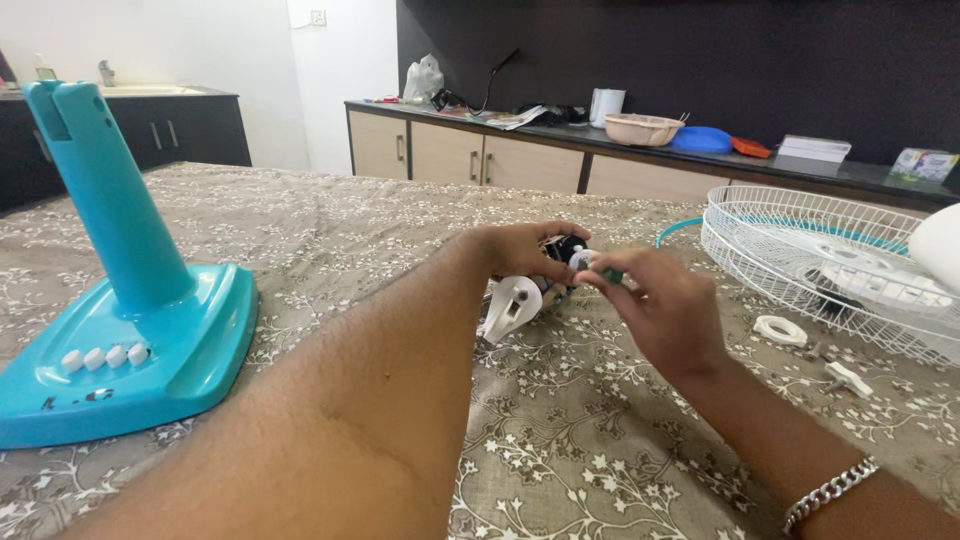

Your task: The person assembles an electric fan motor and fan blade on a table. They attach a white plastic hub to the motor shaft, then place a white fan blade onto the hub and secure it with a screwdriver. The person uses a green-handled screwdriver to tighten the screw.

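Fingers (pixel 600 283) grip fan motor (pixel 530 290)

Fan parts spread over a floral-clothed bench (pixel 560 440)

Turquoise fan stand (pixel 120 310) at left; white wire guard (pixel 800 250) at right, small white ring (pixel 780 330) and knob (pixel 848 378) beside it; behind, cabinets (pixel 470 155) bearing beige bowl (pixel 642 129), blue lid (pixel 702 140), paper roll (pixel 605 105).

turquoise fan base (pixel 150 340), floral tablecloth (pixel 560 440)

My left hand (pixel 525 250) grips the white fan motor (pixel 515 300) on the floral tablecloth (pixel 560 440); my right hand (pixel 665 310) pinches its front end. The turquoise fan base (pixel 130 340) stands well left of the motor, the white wire grille (pixel 830 265) to its right.
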